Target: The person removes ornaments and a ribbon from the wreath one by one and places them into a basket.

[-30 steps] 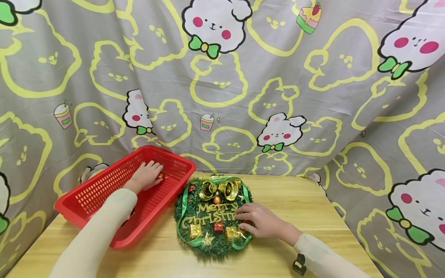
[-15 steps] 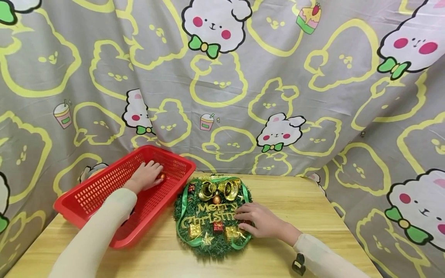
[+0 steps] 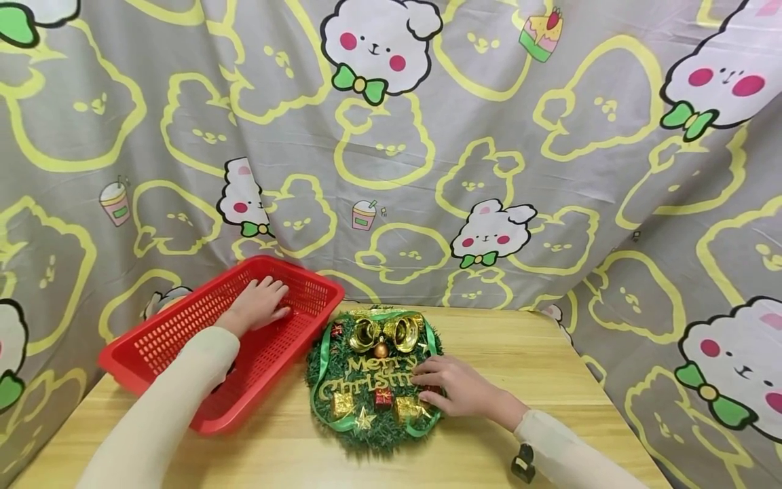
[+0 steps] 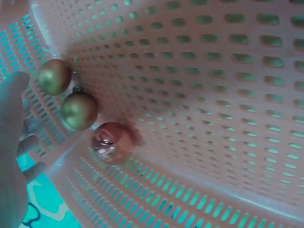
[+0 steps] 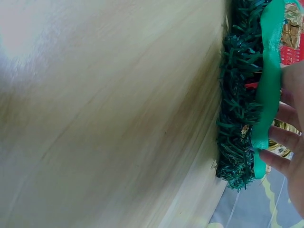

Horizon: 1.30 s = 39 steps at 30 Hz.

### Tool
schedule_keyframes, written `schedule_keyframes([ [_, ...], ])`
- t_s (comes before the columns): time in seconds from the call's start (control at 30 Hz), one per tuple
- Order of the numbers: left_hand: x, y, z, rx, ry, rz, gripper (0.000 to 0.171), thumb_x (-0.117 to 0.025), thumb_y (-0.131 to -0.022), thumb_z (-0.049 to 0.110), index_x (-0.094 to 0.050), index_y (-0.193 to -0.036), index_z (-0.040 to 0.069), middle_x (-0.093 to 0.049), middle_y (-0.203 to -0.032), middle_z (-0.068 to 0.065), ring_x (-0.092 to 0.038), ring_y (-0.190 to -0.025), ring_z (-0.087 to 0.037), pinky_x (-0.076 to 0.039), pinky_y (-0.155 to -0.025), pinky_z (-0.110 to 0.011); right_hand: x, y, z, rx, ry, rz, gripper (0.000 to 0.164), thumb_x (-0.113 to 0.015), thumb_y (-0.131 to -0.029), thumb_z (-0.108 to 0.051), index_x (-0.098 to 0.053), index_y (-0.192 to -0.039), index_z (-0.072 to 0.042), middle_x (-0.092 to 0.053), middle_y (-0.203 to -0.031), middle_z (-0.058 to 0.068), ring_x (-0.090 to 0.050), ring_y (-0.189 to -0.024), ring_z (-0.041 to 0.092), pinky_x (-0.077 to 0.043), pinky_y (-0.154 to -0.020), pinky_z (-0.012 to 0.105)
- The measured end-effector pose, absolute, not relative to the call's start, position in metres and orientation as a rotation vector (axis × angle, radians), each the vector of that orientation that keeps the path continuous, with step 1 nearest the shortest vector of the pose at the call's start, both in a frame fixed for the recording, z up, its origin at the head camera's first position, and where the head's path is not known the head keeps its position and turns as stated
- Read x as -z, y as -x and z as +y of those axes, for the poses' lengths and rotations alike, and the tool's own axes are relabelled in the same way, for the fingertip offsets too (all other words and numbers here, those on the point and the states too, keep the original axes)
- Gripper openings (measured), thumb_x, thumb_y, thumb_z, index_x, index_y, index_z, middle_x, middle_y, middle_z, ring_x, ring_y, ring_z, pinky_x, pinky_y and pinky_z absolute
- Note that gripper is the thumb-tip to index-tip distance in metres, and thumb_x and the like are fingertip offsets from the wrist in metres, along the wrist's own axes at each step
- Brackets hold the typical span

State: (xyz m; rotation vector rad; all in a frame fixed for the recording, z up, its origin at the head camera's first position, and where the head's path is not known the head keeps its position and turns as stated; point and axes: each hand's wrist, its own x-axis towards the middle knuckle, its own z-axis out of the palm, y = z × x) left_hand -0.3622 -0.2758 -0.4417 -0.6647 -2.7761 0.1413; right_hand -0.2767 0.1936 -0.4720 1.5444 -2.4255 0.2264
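Note:
Inside a red perforated plastic basket (image 3: 277,367), my left hand (image 3: 259,304) hovers with fingers spread and loosely bent. The left wrist view has the same hand (image 4: 12,142) at its left edge, apart from two matte Christmas balls (image 4: 79,110) and one shiny ball (image 4: 112,142) lying near the basket wall. My right hand (image 3: 458,387) rests on the right side of a green Christmas wreath (image 3: 379,441). Its fingers lie over the green ribbon (image 5: 270,95) along the wreath's edge. Gold bells (image 3: 365,335), a copper ball (image 3: 381,350) and "Merry Christmas" lettering (image 3: 366,387) decorate the wreath.
Both basket and wreath stand on a light wooden table (image 3: 501,448), side by side. Behind and around them hangs a grey curtain (image 3: 391,156) printed with cartoon animals. A black band (image 3: 523,463) shows at the right sleeve.
My left hand has shifted slightly and its fingers have spread. A copper ball seen by those fingers earlier is out of sight in the head view. The right hand stays put.

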Motion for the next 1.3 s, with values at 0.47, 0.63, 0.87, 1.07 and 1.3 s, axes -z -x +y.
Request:
schedule_keyframes([
  [0.47,0.392,0.368,-0.243,0.061,0.637,-2.691,0.037,-0.065,-0.099,0.032,-0.062,-0.120,0.002,-0.063,-0.116,-0.016,-0.052,-0.110,-0.038,-0.045,-0.095,-0.058,0.473,0.274,0.195,-0.240,-1.525,-2.471,0.030,-0.065,-0.100,-0.032,-0.074,-0.123,-0.015,-0.071,-0.125,0.002,-0.066,-0.116,0.019,-0.053,-0.101,0.040],
  [0.63,0.362,0.364,-0.221,0.173,0.651,-2.622,0.034,-0.064,-0.100,0.032,-0.062,-0.122,0.006,-0.065,-0.118,-0.015,-0.051,-0.106,-0.035,-0.044,-0.093,-0.055,0.473,0.275,0.195,-0.247,-1.527,-2.477,0.030,-0.064,-0.100,-0.032,-0.074,-0.124,-0.016,-0.071,-0.126,0.002,-0.066,-0.117,0.019,-0.053,-0.100,0.040],
  [0.87,0.342,0.355,-0.185,0.282,0.727,-2.567,0.040,-0.064,-0.100,0.032,-0.061,-0.129,0.005,-0.064,-0.125,-0.016,-0.053,-0.113,-0.036,-0.045,-0.097,-0.055,0.473,0.275,0.196,-0.256,-1.524,-2.475,0.030,-0.065,-0.100,-0.032,-0.074,-0.124,-0.015,-0.071,-0.126,0.003,-0.066,-0.116,0.019,-0.053,-0.100,0.040],
  [1.07,0.350,0.348,-0.154,0.321,0.783,-2.567,0.039,-0.064,-0.100,0.034,-0.061,-0.129,0.007,-0.065,-0.122,-0.011,-0.055,-0.108,-0.032,-0.047,-0.093,-0.050,0.473,0.274,0.195,-0.250,-1.527,-2.467,0.030,-0.064,-0.100,-0.032,-0.074,-0.124,-0.016,-0.071,-0.126,0.003,-0.066,-0.116,0.019,-0.053,-0.100,0.040],
  [1.3,0.370,0.337,-0.127,0.396,0.783,-2.635,0.039,-0.061,-0.102,0.038,-0.059,-0.131,0.011,-0.064,-0.126,-0.008,-0.053,-0.114,-0.030,-0.046,-0.098,-0.050,0.472,0.274,0.195,-0.263,-1.538,-2.439,0.030,-0.064,-0.100,-0.033,-0.074,-0.123,-0.015,-0.072,-0.125,0.003,-0.066,-0.115,0.019,-0.054,-0.100,0.040],
])
